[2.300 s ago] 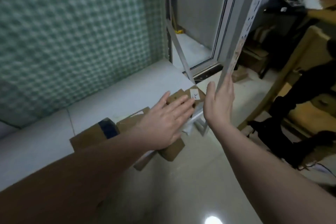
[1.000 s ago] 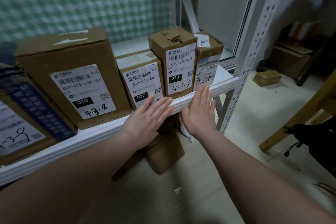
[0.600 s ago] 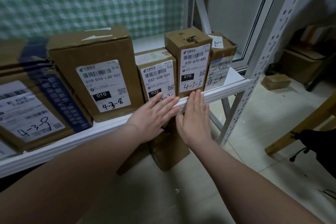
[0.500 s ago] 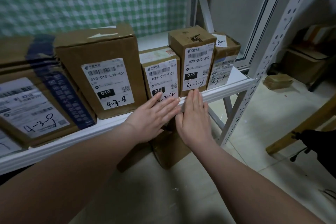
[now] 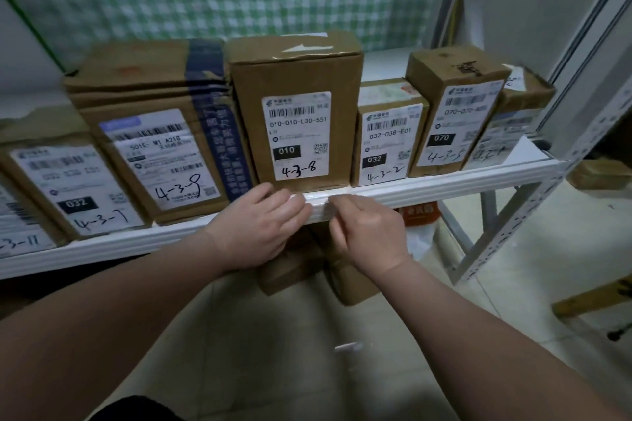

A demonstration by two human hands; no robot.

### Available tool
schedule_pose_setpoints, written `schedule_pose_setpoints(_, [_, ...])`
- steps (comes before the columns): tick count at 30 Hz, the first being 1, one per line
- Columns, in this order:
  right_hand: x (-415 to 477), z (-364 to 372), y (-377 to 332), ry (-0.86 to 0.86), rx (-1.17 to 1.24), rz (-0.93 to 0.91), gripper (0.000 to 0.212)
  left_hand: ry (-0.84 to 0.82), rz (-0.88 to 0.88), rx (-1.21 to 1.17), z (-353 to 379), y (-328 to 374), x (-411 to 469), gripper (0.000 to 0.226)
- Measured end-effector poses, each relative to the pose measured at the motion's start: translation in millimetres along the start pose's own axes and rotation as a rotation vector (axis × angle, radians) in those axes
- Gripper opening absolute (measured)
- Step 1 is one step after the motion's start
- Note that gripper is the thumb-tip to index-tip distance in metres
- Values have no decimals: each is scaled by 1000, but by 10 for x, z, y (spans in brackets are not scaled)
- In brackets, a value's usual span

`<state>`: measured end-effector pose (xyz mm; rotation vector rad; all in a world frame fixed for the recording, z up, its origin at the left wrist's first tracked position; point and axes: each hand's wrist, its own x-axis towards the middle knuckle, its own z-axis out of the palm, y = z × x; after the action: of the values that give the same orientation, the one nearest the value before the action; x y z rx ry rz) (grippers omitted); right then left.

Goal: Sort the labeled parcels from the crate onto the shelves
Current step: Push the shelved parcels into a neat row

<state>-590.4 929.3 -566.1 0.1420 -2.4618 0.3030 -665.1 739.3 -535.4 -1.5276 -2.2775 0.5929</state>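
A row of labeled cardboard parcels stands on the white shelf [image 5: 444,181]. From left to right their hand-written marks read 4-3-7 [image 5: 68,188], 4-3-9 [image 5: 160,147], 4-3-8 [image 5: 294,133], 4-3-2 [image 5: 386,140] and 4-3-5 [image 5: 451,113], with one more parcel [image 5: 506,126] at the right end. My left hand [image 5: 260,225] touches the shelf's front lip just below parcel 4-3-8. My right hand [image 5: 369,236] is beside it at the lip, fingers bent. Neither hand holds a parcel.
More cardboard boxes [image 5: 355,284] lie on the floor under the shelf, behind my hands. The perforated metal upright [image 5: 533,212] stands at the right. Beyond it a small box [image 5: 602,174] and a wooden leg [image 5: 595,297] are on the tiled floor.
My view and both hands have slid left along the shelf lip, from below parcels 4-3-2 and 4-3-5 to below 4-3-8. My right fingers are now more bent.
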Motion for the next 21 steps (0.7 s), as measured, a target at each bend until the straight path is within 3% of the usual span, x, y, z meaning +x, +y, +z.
schedule_pose_setpoints(4, [101,32,1,-7,-9,61,19,21,-108,-85,-21,-35,-19,41])
schedule_pose_setpoints(7, [118,54,18,-21,6,98,33,38,-102,-74,-5,-19,-15,39])
schedule_pose_setpoints(10, [123,41,8,-29,-19,87,30,41,-106,-94,-46,0,-64,40])
schedule_pose_setpoints(12, [162,11,-42,-52,-38,-39,31,32,-113,-92,-70,-25,-182,39])
schedule_pose_setpoints(16, [398,20,-284,-166,-257,-516,49,19,-173,-12,-31,-165,-651,37])
schedule_pose_setpoints(21, [744,185,-604,-238,-455,-894,60,-66,-480,-104,78,-270,-1248,32])
